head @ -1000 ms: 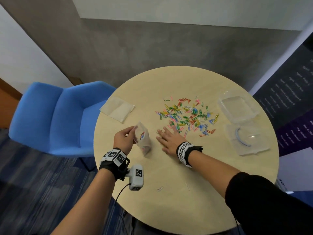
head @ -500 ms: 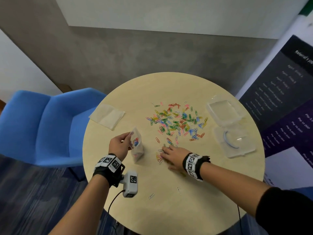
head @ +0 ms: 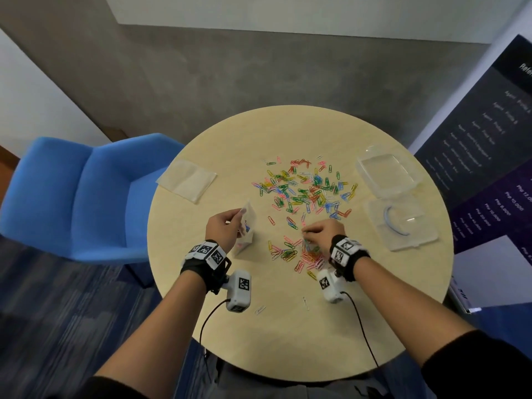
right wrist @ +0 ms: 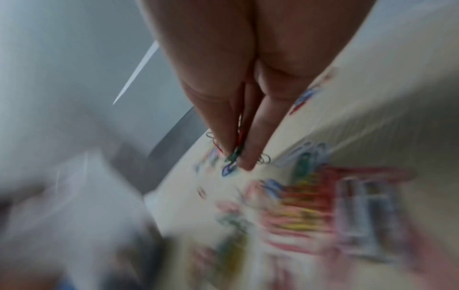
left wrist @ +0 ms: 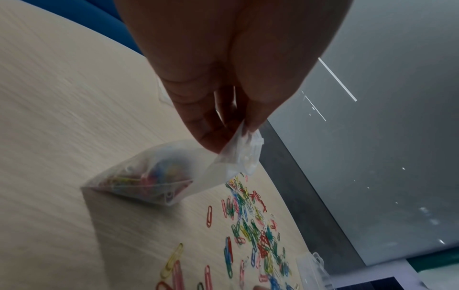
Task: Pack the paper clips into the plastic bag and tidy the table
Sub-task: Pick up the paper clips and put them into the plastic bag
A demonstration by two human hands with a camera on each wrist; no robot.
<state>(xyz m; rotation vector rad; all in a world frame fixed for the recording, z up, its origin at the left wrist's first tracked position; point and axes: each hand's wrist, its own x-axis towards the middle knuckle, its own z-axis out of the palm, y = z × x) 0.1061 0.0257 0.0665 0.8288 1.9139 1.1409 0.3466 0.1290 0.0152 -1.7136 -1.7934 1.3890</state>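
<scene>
Paper clips (head: 305,188), small wire ones coated in many colours, lie in two groups on the round pale wooden table (head: 331,341) in the head view: a wide scatter far of centre and a tighter heap (head: 299,253) near the right hand (head: 324,230). That hand's fingers are curled down into the heap. The left hand (head: 223,228) holds a small clear plastic bag (head: 246,228) upright by its top, left of the heap. A second flat clear bag (head: 187,180) lies at the far left, and an open clear plastic box (head: 400,223) with its lid part (head: 387,172) sits at the right. Two stray white clips (head: 260,309) rest near the table's near edge.

The left wrist view shows thumb and fingers pinching the bag's rim (left wrist: 244,155); the bag's base rests on the table, and a modest clump of clips (left wrist: 146,180) already sits inside it.

The right wrist view is badly blurred, yet the fingers (right wrist: 223,125) are pressed narrowly together around a few clips (right wrist: 234,155) — a small pinch just above the table.

By my reading the packing is early: a small share is bagged, most clips are still loose, and the strays, the spare bag and the box have yet to be tidied.
</scene>
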